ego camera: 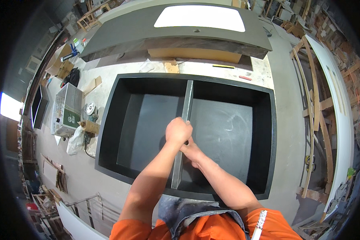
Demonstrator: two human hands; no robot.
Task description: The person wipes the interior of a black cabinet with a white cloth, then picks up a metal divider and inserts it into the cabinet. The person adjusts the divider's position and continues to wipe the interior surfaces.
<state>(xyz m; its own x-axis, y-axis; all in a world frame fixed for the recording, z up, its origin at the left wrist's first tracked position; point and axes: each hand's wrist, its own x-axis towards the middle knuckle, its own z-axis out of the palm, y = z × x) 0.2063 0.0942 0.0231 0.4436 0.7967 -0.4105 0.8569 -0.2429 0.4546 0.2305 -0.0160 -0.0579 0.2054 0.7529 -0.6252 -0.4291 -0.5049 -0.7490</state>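
A black, open rectangular box (259, 144) lies in front of me, split lengthwise by an upright divider panel (187, 102) with a pale, worn top edge. My left hand (179, 131) is closed in a fist over that edge, about halfway along. Just below and to the right, my right hand (194, 152) wraps the divider from its right side, touching the left one. A small dark spot shows between the hands; whether they also hold something small is hidden. Whitish smears mark the floor of the right compartment. A cigarette (259, 225) with a long ash juts in close to the camera.
Beyond the box stands a grey countertop slab (123, 33) with a bright white rounded rectangle. A yellow pencil-like stick (223, 66) and red knife-like tool (245, 78) lie nearby. Left are an angle grinder (91, 109), tape roll (90, 127) and plastic bin (70, 99). A white panel (339, 120) leans right.
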